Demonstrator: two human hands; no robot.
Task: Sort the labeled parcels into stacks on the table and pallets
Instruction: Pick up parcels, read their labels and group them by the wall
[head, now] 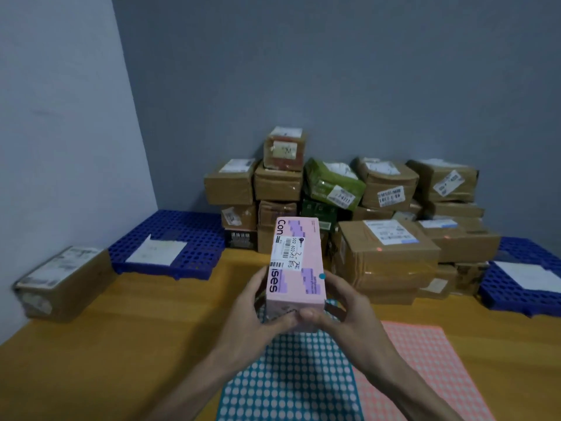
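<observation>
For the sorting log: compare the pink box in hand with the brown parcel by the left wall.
The pink box has purple patches; the brown parcel is plain cardboard. The left hand and right hand hold the pink box up; the brown parcel lies on the table. The pink box carries a teal dot; the brown parcel shows none. Both bear white labels.

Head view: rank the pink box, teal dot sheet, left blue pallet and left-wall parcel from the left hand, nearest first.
1. Pink box, held in left hand.
2. Teal dot sheet, just below.
3. Blue pallet, back left.
4. Brown parcel, far left wall.
</observation>
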